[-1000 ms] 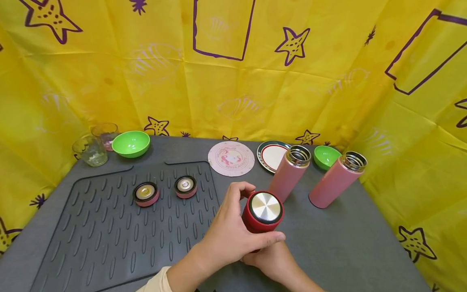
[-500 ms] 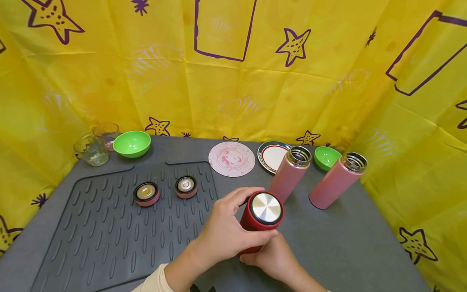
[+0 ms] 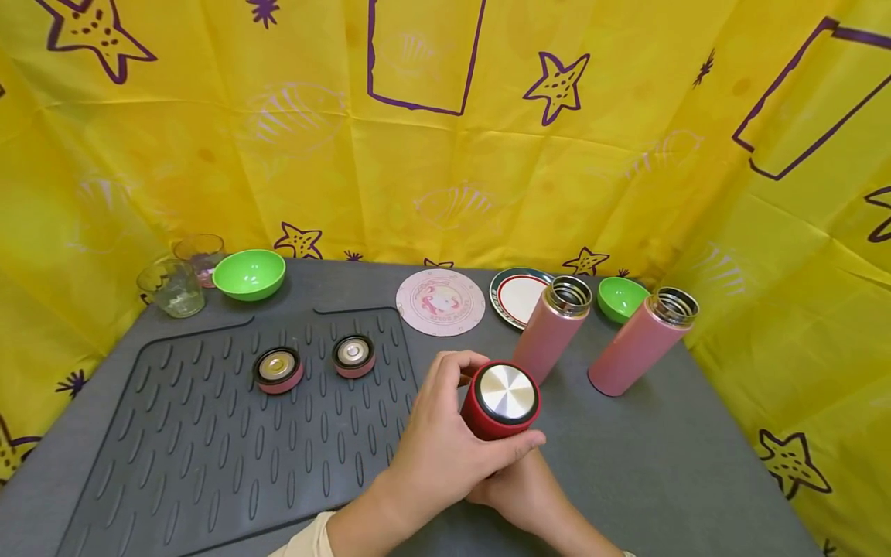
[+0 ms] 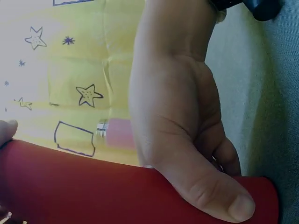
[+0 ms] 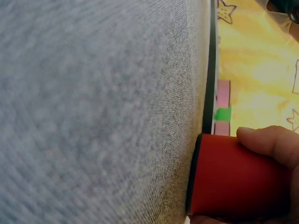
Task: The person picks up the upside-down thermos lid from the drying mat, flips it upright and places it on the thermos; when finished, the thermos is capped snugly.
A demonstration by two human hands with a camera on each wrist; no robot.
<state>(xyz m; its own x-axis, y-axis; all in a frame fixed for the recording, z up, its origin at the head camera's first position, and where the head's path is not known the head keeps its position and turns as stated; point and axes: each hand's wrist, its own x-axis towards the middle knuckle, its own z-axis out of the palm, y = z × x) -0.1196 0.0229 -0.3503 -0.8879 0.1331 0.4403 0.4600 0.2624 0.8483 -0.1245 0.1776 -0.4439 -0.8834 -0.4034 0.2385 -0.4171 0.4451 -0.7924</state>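
Two pink bottles (image 3: 550, 333) stand uncapped, two lids (image 3: 278, 370) lie on the mat (image 3: 209, 433). My left hand (image 3: 438, 433) and right hand (image 3: 515, 491) grip the red bottle (image 3: 501, 400) near them; its opening, I judge, remains.

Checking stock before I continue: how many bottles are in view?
3: a red cylindrical bottle gripped in both hands, a pink metal-necked cylindrical bottle just beyond it, and a second pink cylindrical bottle farther right.
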